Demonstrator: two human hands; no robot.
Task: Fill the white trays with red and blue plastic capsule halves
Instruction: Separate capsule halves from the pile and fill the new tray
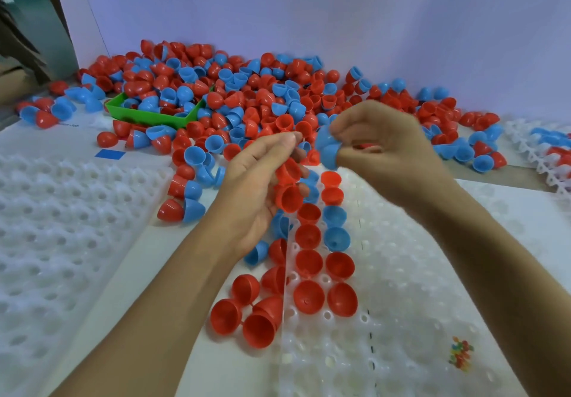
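Observation:
A big heap of red and blue capsule halves (247,94) covers the back of the table. The middle white tray (401,288) holds two columns of halves at its left edge, mostly red halves (309,262) with blue halves (336,237) among them. My left hand (256,193) hovers over the tray's far left corner and holds red capsule halves (289,197) in its curled fingers. My right hand (380,146) is just to the right and a little higher, pinching a blue capsule half (327,146). Loose red halves (247,310) lie beside the tray's left edge.
Another white tray (55,242) lies at the left. A third white tray (543,155) with some halves sits at the far right. A green bin (148,115) is half buried in the heap. A small cluster of coloured bits (460,353) rests on the middle tray. A wall stands behind.

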